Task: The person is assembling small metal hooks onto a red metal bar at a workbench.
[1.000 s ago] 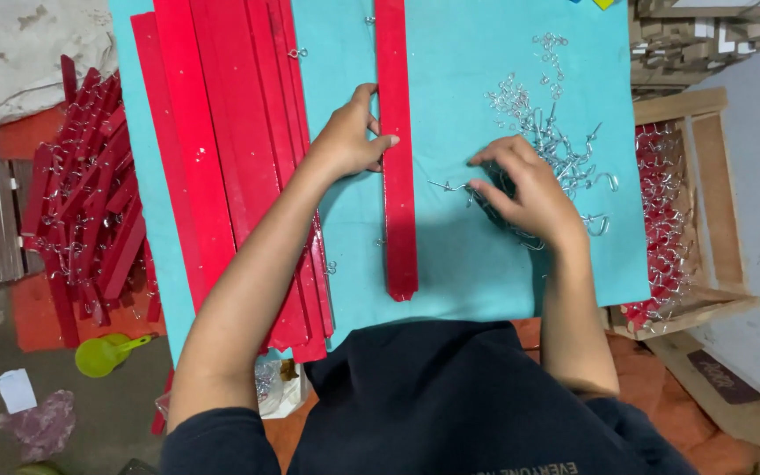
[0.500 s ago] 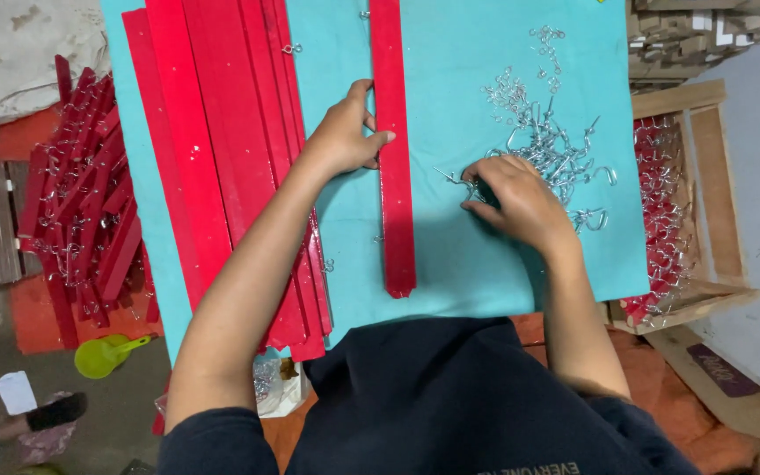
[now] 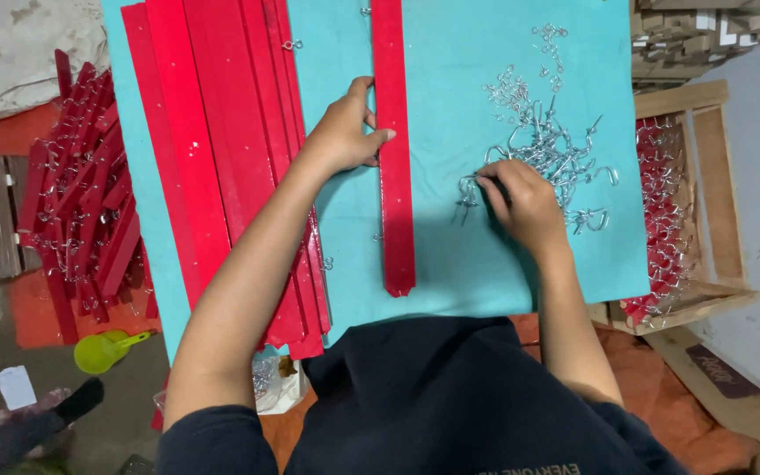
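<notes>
Red strip [image 3: 394, 149] lay lengthwise mid tabletop [image 3: 450, 79], w/ left hand [image 3: 347, 132] fingers curled against its left edge, thumb touching it. Right hand [image 3: 525, 204] fingers were bunched, pinching into the metal hooks [image 3: 556, 132] heap to the right of the strip. Stack of red strips [image 3: 222, 132] lay left of the strip; wooden crate [image 3: 705, 193] stood beyond the tabletop's right edge.

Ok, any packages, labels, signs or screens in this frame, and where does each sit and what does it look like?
White paper slip: on the floor at lower left, small, rectangular; any print too small to tell.
Dark flat label: on the floor at lower right, oblong, brown, with faint lettering.
Stacked cartons: top right corner, brown with white patches.
Printed lettering on the dark shirt: bottom edge, pale.
No screens or signs show.
</notes>
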